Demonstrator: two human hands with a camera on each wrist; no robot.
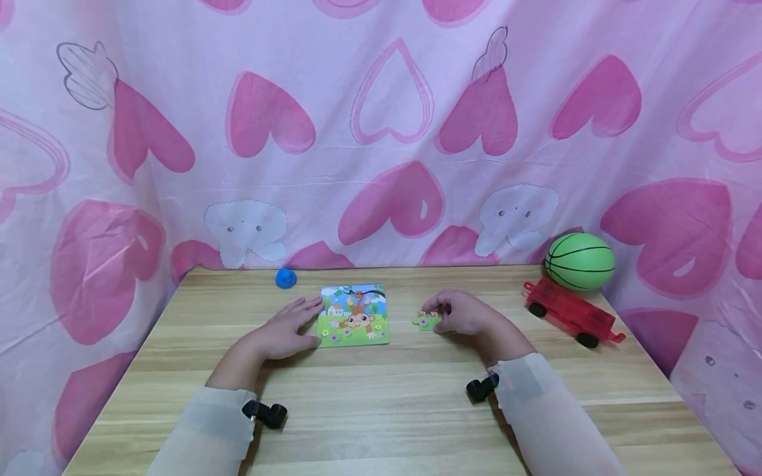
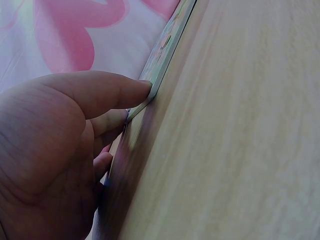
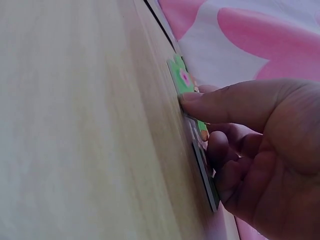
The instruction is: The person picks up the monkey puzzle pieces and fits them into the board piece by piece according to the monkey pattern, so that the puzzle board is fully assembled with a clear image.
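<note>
A square jigsaw puzzle (image 1: 354,316) with a monkey picture lies flat on the wooden table. My left hand (image 1: 288,328) rests beside its left edge, fingers spread and fairly straight. In the left wrist view the thumb (image 2: 122,94) touches the puzzle's edge (image 2: 167,55) near a corner. To the puzzle's right, my right hand (image 1: 464,312) pinches a green puzzle piece (image 1: 427,322) with a pink flower on it, low over the table. The right wrist view shows the thumb on that piece (image 3: 180,75). Another flat, dark-edged piece (image 3: 204,177) lies under the curled fingers, mostly hidden.
A red toy wagon (image 1: 568,309) with black wheels stands at the right, and a green ball (image 1: 580,261) sits behind it. Near the back edge lies a small blue round object (image 1: 286,278). A pink heart-patterned curtain (image 1: 393,132) hangs behind the table (image 1: 369,410).
</note>
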